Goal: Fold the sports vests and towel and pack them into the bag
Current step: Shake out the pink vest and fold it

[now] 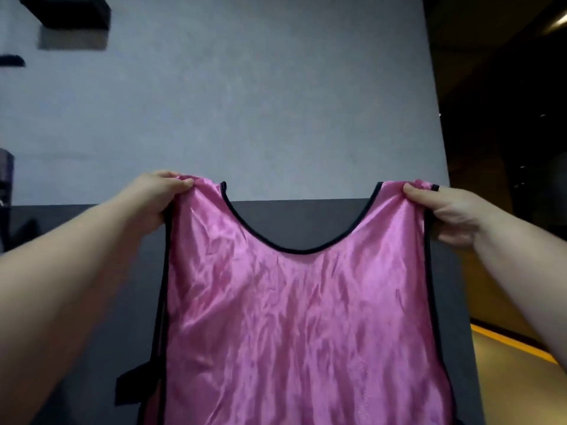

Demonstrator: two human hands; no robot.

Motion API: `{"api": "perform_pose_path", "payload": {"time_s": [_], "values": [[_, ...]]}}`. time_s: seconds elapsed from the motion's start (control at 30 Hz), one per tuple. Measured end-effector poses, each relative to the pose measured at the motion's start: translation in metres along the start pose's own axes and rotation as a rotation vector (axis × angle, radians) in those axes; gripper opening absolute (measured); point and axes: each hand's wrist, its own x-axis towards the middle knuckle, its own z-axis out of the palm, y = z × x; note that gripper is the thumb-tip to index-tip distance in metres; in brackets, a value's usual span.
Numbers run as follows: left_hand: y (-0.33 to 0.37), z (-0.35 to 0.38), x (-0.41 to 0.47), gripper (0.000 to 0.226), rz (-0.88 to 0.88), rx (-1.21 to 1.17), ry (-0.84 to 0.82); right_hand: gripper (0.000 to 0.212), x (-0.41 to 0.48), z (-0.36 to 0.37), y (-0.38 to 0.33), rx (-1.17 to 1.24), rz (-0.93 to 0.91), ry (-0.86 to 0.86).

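Head cam: left hand (155,196) & right hand (441,210) are each pinching a shoulder strap of the pink vest (294,317), fingers curled round the fabric. Vest is hanging spread btwn them, black-trimmed, in front of a dark table (129,302) w/ grey wall (245,102) behind.

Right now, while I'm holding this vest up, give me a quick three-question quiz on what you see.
1. True or false: the pink vest is already folded.
2. Where do the left hand and right hand pinch it? A hem, B shoulders, C side strap.
3. Fill in: its neckline trim is ___.
Key: 1 false; 2 B; 3 black.
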Motion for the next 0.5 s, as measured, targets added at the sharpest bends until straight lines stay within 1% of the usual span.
{"api": "perform_pose_path", "payload": {"time_s": [0.1, 0.2, 0.3, 0.43, 0.5], "values": [[-0.001, 0.014, -0.006, 0.012, -0.05, 0.0, -0.036, 0.009, -0.001, 0.015, -0.001, -0.031, -0.013, -0.079], [-0.001, 0.032, -0.014, 0.014, -0.096, 0.004, -0.101, 0.018, -0.002, 0.035, 0.0, -0.061, -0.034, -0.226], [-0.001, 0.051, -0.024, 0.017, -0.117, -0.027, -0.183, 0.015, -0.004, 0.063, 0.002, -0.115, -0.076, -0.345], [0.001, 0.075, -0.035, 0.011, -0.168, -0.076, -0.29, 0.005, -0.003, 0.095, 0.007, -0.17, -0.169, -0.383], [0.002, 0.084, -0.04, 0.012, -0.189, -0.115, -0.37, 0.01, 0.0, 0.107, 0.01, -0.229, -0.198, -0.363]]}}
